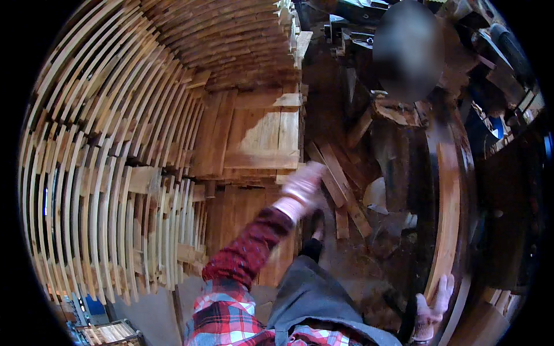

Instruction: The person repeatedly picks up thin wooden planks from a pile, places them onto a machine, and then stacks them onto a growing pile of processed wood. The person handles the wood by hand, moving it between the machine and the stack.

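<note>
My left hand (304, 187), in a pale glove and smeared by motion, is at the right edge of a stack of wooden panels (262, 132). Its fingers do not show clearly, so I cannot tell whether it holds anything. At the lower right, my right hand (434, 308), in a light pinkish glove, is at the near end of a long wooden board (448, 213). That hand's fingers are stretched out and apart from the thumb, with the board's end beside them. The board lies lengthwise on a dark rail or bench.
Tall stacks of slatted wooden panels (104, 173) fill the left side. Loose planks (343, 190) lie on the dark, debris-strewn floor (392, 248) between the stacks and the bench. Another person (459, 66) is at the far right, near machinery. A slatted wooden piece (109, 333) shows at the lower left.
</note>
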`<state>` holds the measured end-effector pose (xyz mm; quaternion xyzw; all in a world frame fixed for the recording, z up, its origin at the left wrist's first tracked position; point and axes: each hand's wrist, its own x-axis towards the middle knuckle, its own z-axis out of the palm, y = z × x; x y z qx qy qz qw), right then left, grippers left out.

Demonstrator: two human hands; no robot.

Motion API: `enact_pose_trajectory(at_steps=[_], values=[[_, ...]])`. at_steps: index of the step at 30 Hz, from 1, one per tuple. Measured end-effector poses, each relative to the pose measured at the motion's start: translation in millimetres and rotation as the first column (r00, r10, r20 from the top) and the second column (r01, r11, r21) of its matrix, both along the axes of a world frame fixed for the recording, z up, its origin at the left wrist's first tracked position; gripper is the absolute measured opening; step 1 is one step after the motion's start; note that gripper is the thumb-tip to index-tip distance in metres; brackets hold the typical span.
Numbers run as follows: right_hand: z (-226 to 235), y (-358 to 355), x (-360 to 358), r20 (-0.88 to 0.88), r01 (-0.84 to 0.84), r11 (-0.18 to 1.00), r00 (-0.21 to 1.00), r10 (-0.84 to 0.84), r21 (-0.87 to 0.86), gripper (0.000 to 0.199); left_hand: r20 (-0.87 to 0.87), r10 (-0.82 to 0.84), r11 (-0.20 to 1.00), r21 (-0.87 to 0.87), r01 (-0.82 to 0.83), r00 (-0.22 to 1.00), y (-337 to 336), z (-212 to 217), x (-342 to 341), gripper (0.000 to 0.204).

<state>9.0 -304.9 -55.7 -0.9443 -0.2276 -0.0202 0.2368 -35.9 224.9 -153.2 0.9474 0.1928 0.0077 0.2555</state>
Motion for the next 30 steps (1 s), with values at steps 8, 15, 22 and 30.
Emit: enact_pose_trajectory(at_steps=[8,15,22,30], values=[[-22,123,218,0.693,-0.765,0.603,0.309,0.652,-0.226,0.041,-0.542,0.416,0.785,0.619,0.012,0.731,246,-130,-102,0.065],[-69,162,345,0.314,-0.421,0.907,0.864,0.394,0.019,0.035,-0.559,0.06,0.894,0.398,0.205,0.827,101,-160,-90,0.01],[-33,214,200,-0.056,-0.341,0.87,0.922,0.384,0.356,0.067,0.306,-0.379,0.849,-0.262,0.46,0.873,-55,11,-58,0.106],[6,92,-9,0.02,-0.471,0.869,0.88,0.474,0.153,0.078,0.249,0.723,-0.351,-0.672,0.653,0.645,-168,135,38,0.081]])
